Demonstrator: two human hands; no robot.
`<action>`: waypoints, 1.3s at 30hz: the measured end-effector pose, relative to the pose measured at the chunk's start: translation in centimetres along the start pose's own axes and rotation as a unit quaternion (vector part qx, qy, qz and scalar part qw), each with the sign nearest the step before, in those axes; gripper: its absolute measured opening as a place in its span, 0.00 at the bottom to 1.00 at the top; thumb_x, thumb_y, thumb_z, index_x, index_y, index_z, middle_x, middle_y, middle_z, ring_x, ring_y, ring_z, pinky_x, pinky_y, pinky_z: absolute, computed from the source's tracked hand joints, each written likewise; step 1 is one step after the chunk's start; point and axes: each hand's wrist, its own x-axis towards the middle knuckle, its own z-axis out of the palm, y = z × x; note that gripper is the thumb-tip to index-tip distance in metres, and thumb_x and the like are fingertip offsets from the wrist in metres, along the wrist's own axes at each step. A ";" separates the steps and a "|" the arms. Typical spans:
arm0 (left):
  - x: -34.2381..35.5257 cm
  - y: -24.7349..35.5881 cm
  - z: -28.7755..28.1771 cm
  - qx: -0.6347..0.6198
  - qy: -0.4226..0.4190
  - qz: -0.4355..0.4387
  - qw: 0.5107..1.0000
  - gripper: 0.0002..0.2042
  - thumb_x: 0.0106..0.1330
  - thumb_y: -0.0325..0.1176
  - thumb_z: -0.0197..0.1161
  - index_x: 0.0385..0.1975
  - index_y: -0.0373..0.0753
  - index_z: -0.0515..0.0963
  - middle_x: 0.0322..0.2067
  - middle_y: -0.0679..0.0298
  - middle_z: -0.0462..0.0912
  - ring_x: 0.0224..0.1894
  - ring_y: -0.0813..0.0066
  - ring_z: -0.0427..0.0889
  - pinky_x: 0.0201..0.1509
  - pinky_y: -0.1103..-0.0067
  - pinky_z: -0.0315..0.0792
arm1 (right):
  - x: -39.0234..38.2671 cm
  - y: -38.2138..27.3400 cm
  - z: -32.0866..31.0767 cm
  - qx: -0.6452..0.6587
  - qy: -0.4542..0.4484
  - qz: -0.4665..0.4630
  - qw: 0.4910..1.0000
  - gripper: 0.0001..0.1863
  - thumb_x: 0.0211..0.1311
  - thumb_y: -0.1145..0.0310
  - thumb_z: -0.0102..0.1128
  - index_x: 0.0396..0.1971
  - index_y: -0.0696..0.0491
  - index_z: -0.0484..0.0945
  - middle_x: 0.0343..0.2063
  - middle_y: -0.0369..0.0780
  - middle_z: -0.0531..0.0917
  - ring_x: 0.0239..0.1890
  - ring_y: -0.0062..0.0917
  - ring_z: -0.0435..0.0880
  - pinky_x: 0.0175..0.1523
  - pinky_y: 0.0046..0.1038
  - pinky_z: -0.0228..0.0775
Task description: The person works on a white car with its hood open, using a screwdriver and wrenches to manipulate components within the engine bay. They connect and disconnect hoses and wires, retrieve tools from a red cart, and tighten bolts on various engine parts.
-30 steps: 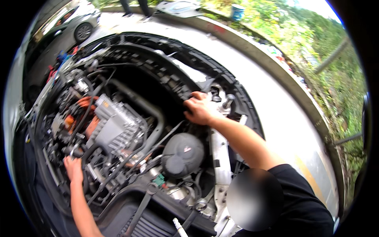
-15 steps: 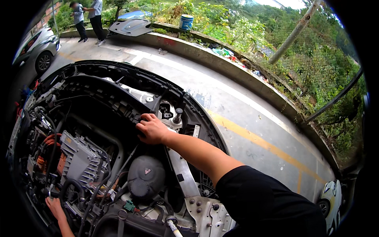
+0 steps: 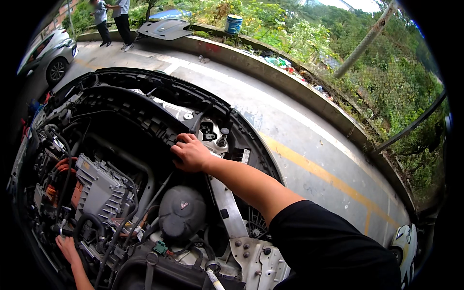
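My right hand reaches across the engine bay of a car. Its fingers curl over the end of a long black plastic front panel, beside the silver body metal near the headlight. At the lower left my left hand is closed beside a black hose. A short shiny metal piece and a dark part show at its fingertips, too small to name. Between my hands lies a ribbed grey metal unit with orange cables. A black rounded reservoir sits nearer me.
A bare metal rail and a bolted bracket run along the bay's right side. Past the car lie concrete paving and a low wall bearing a blue bucket. Two people stand near a parked car.
The view has shifted slightly, so the scene sits a little further right. Both hands stay at the same places on the car.
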 end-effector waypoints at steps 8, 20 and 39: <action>-0.2 1.0 -2.5 -0.119 0.030 -0.073 0.990 0.05 0.62 0.23 0.53 0.32 0.32 0.76 0.42 0.53 0.78 0.63 0.50 0.67 0.69 0.67 0.63 | 0.1 0.0 0.2 0.001 0.009 -0.004 1.000 0.20 0.52 0.54 0.65 0.39 0.53 0.78 0.40 0.42 0.83 0.61 0.41 0.71 0.66 0.42 0.61; 0.0 1.2 -2.0 -0.092 -0.007 -0.020 0.996 0.05 0.65 0.24 0.52 0.36 0.33 0.75 0.46 0.53 0.77 0.64 0.50 0.66 0.71 0.63 0.61 | -0.4 0.4 0.1 -0.006 0.014 -0.006 1.000 0.19 0.51 0.55 0.65 0.38 0.53 0.78 0.39 0.41 0.83 0.61 0.41 0.71 0.66 0.42 0.61; 0.4 1.9 -3.8 -0.154 -0.052 -0.087 0.983 0.10 0.71 0.28 0.48 0.41 0.30 0.75 0.58 0.44 0.68 0.69 0.43 0.59 0.73 0.62 0.57 | -0.6 0.5 0.3 -0.011 0.012 -0.005 1.000 0.19 0.52 0.55 0.65 0.39 0.52 0.79 0.39 0.41 0.83 0.61 0.41 0.71 0.65 0.42 0.62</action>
